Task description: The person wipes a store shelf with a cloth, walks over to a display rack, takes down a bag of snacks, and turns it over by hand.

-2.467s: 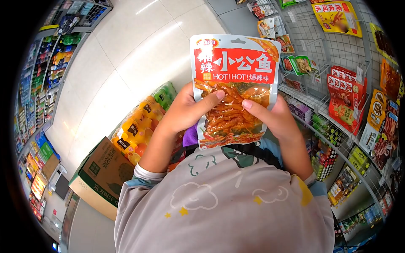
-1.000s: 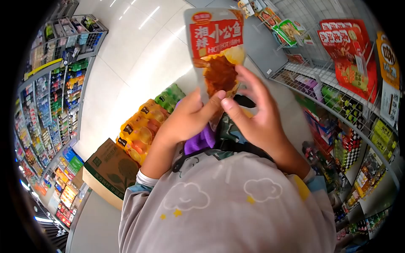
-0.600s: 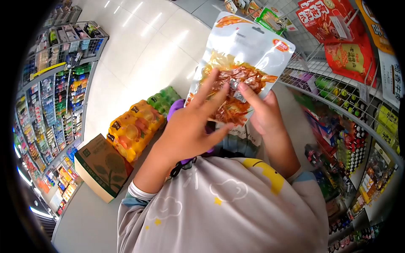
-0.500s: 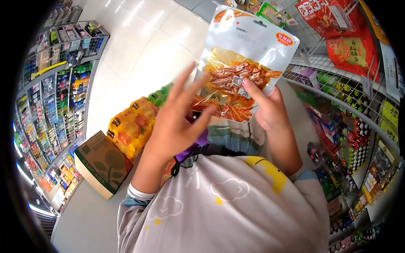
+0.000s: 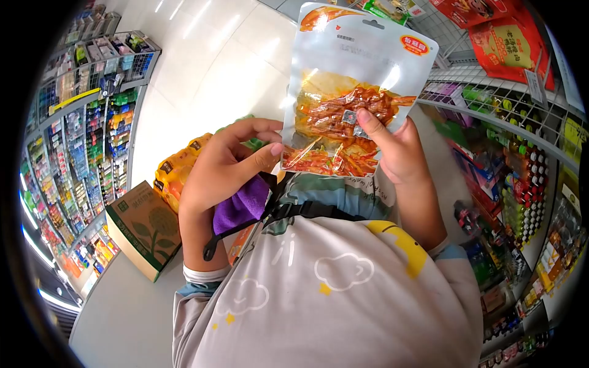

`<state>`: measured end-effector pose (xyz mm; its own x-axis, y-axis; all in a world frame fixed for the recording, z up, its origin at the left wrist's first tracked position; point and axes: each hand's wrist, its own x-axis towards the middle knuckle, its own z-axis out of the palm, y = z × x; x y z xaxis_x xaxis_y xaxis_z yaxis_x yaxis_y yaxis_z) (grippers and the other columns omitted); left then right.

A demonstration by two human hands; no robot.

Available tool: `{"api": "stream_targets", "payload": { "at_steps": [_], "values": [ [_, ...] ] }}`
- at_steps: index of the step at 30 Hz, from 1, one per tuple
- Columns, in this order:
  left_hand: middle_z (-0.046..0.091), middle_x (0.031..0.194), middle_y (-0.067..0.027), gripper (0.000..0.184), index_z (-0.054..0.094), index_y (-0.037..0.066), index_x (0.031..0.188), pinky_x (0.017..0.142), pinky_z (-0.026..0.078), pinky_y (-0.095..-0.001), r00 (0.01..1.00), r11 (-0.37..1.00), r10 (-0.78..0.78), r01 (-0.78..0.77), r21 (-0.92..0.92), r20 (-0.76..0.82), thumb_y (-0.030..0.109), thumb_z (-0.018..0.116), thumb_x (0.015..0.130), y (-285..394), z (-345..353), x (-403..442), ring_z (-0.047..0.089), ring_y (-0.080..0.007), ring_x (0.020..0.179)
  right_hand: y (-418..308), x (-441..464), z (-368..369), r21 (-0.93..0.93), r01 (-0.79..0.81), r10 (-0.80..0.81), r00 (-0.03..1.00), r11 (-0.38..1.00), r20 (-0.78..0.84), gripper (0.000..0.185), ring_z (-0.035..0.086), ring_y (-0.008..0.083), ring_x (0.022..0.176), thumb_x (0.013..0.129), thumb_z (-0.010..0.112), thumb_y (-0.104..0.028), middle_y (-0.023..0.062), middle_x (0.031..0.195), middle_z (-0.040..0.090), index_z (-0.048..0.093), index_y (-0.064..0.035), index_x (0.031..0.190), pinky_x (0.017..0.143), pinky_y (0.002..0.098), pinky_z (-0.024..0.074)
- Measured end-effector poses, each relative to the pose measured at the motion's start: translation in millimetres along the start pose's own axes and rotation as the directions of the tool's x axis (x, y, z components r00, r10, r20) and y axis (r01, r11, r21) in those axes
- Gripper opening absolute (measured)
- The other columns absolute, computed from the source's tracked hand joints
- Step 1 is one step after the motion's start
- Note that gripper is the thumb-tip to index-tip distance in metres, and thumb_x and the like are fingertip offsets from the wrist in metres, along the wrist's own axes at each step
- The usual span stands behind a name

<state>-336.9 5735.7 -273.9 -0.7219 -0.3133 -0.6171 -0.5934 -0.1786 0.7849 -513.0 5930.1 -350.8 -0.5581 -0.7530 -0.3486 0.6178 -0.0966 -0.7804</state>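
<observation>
My right hand [image 5: 402, 150] grips a clear-and-white food pouch [image 5: 343, 122] at its lower right edge, thumb across the front. Reddish-brown meat pieces show through the plastic, along with a small dark-and-white packet under my thumb. The pouch is held up in front of my body, hang hole at the top. My left hand [image 5: 236, 159] is beside the pouch's lower left edge, fingers curved and thumb apart from them. Its fingertips come up to that edge; any firm hold is not visible. Purple fabric [image 5: 242, 199] with a black strap lies below my left hand.
A brown-and-green carton [image 5: 144, 230] and yellow fruit-print packaging [image 5: 178, 168] stand at my left on a grey surface [image 5: 116, 313]. Wire shelving [image 5: 491, 116] with red food bags [image 5: 509, 52] rises close at my right. Another stocked shelf [image 5: 98, 116] is across the pale floor.
My left hand has moved left and down from in front of the pouch to its left edge, its fingers now curved. The purple fabric shows more. My right hand keeps its hold.
</observation>
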Motion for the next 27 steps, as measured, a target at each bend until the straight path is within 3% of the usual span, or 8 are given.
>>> {"api": "stream_targets", "payload": {
  "at_steps": [8, 13, 18, 21, 23, 24, 25, 27],
  "values": [
    [0.061, 0.088, 0.0042, 0.021, 0.063, -0.001, 0.111, 0.053, 0.038, -0.0174, 0.995, 0.999, -0.027, 0.030, -0.022, 0.100, 0.015, 0.066, 0.097, -1.8, 22.8, 11.5, 0.048, 0.0014, 0.063, -7.1, -21.5, -12.7, 0.019, -0.138, 0.136, 0.986, 0.990, 0.094, 0.035, 0.062, 0.0135, 0.107, 0.095, 0.065, -0.009, 0.0056, 0.118, 0.066, 0.056, 0.0008, 0.128, 0.096, 0.0309, 0.0491],
    [0.055, 0.074, 0.0090, 0.017, 0.067, 0.000, 0.095, 0.053, 0.032, -0.0184, 1.000, 0.989, 0.014, -0.013, -0.144, 0.001, 0.016, 0.065, 0.098, -12.6, 37.8, 17.3, 0.040, 0.0011, 0.061, -4.3, -21.9, -21.8, 0.042, -0.205, 0.197, 0.969, 0.978, 0.150, 0.037, 0.062, 0.0139, 0.108, 0.095, 0.066, -0.010, 0.0067, 0.120, 0.065, 0.055, 0.0017, 0.128, 0.096, 0.0312, 0.0494],
    [0.055, 0.071, 0.0087, 0.018, 0.068, -0.002, 0.094, 0.055, 0.033, -0.0182, 0.996, 0.980, 0.015, -0.031, -0.195, -0.083, 0.016, 0.066, 0.098, -19.8, 41.7, 12.8, 0.041, 0.0007, 0.063, 1.6, -14.4, -27.3, -0.054, -0.158, 0.164, 0.974, 0.986, 0.158, 0.042, 0.062, 0.0138, 0.109, 0.093, 0.069, -0.010, 0.0079, 0.121, 0.065, 0.053, 0.0024, 0.130, 0.096, 0.0311, 0.0495],
    [0.057, 0.072, 0.0081, 0.017, 0.069, -0.003, 0.098, 0.056, 0.034, -0.0177, 0.981, 0.978, 0.037, -0.074, -0.194, -0.189, 0.015, 0.067, 0.097, -15.4, 51.3, 7.5, 0.043, 0.0008, 0.064, 14.7, -12.1, -22.2, -0.027, -0.013, 0.015, 0.995, 1.000, 0.102, 0.054, 0.059, 0.0158, 0.112, 0.088, 0.076, -0.013, 0.0097, 0.123, 0.062, 0.049, 0.0024, 0.132, 0.097, 0.0332, 0.0485],
    [0.058, 0.073, 0.0077, 0.017, 0.070, -0.003, 0.100, 0.056, 0.034, -0.0175, 0.967, 0.977, 0.061, -0.108, -0.184, -0.248, 0.014, 0.068, 0.097, -13.7, 61.0, 6.9, 0.044, 0.0009, 0.064, 26.6, -15.0, -21.2, -0.478, 0.151, -0.240, 0.962, 0.865, -0.132, 0.066, 0.056, 0.0200, 0.115, 0.082, 0.082, -0.017, 0.0127, 0.127, 0.057, 0.045, 0.0020, 0.133, 0.097, 0.0362, 0.0473],
    [0.059, 0.074, 0.0072, 0.017, 0.070, -0.003, 0.101, 0.055, 0.034, -0.0174, 0.949, 0.985, 0.081, -0.123, -0.122, -0.305, 0.014, 0.068, 0.097, -14.9, 63.2, 6.5, 0.045, 0.0009, 0.064, 27.3, -15.6, -18.9, -0.564, 0.191, -0.324, 0.935, 0.803, -0.144, 0.075, 0.054, 0.0244, 0.116, 0.078, 0.085, -0.022, 0.0165, 0.129, 0.052, 0.043, 0.0018, 0.134, 0.096, 0.0383, 0.0467],
    [0.060, 0.074, 0.0067, 0.017, 0.071, -0.003, 0.102, 0.054, 0.035, -0.0174, 0.927, 0.989, 0.105, -0.134, -0.058, -0.361, 0.013, 0.068, 0.096, -15.8, 64.9, 6.3, 0.046, 0.0010, 0.064, 30.4, -17.8, -18.0, -0.678, 0.235, -0.423, 0.898, 0.697, -0.124, 0.070, 0.055, 0.0270, 0.115, 0.082, 0.082, -0.024, 0.0185, 0.128, 0.051, 0.043, 0.0021, 0.135, 0.096, 0.0384, 0.0468],
    [0.061, 0.074, 0.0066, 0.018, 0.071, -0.002, 0.101, 0.053, 0.034, -0.0177, 0.922, 0.990, 0.117, -0.139, -0.034, -0.368, 0.015, 0.068, 0.096, -13.8, 68.8, 5.9, 0.046, 0.0014, 0.064, 27.0, -23.9, -11.1, -0.668, 0.306, -0.448, 0.893, 0.678, -0.047, 0.065, 0.055, 0.0295, 0.116, 0.086, 0.078, -0.026, 0.0204, 0.130, 0.051, 0.044, 0.0025, 0.134, 0.096, 0.0395, 0.0469]
  ]
}}
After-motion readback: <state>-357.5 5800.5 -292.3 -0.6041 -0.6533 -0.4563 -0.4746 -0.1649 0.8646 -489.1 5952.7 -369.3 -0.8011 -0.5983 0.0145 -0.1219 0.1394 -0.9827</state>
